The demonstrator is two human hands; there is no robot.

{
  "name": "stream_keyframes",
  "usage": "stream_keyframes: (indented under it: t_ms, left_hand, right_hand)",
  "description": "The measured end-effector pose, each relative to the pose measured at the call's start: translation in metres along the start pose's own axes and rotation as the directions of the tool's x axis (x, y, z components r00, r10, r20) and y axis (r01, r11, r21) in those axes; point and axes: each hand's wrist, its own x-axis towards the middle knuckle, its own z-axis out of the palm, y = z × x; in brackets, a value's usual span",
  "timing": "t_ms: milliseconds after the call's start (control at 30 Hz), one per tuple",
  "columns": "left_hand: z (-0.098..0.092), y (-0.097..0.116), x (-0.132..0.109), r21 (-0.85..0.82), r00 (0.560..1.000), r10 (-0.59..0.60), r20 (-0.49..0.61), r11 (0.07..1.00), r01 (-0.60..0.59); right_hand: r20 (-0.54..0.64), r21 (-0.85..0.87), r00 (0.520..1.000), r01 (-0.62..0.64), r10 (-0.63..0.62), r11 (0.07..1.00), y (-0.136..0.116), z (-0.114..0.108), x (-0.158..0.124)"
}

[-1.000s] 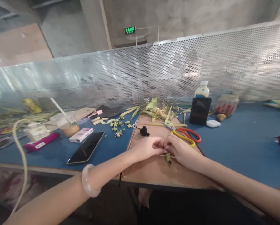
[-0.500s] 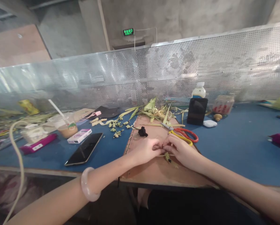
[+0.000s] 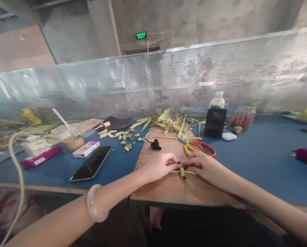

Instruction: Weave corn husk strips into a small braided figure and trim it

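Near the front of the brown board [image 3: 156,187] lies a small knotted leaf piece [image 3: 182,172] with a dark tip. The left hand [image 3: 161,167] brings thumb and fingertip together just beside it, and the right hand [image 3: 207,168] curls its fingers opposite; I cannot tell whether either grips it. Left of the board, a clear plastic cup [image 3: 71,140] holds brown drink [image 3: 72,145] and a white straw [image 3: 63,120]. Right of the board's far end, a white-capped bottle [image 3: 217,102] looks whitish inside; a clear jar [image 3: 243,116] shows red, contents or print unclear.
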Motion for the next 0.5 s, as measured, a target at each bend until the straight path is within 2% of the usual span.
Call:
stream_keyframes:
  t_ms: [167,500]
  left_hand:
    - [-0.001,0.003,-0.001,0.002,1.0,0.021,0.007,1.0,-0.021]
    - [-0.002,0.012,-0.004,0.078,0.999,0.032,-0.012,0.996,-0.031]
  right_hand:
    - [-0.07,-0.114,0.995,0.057,-0.066,0.992,0.003,0.008,0.002]
    - [-0.095,-0.326,0.988,0.087,-0.124,0.941,-0.003,0.013,0.001]
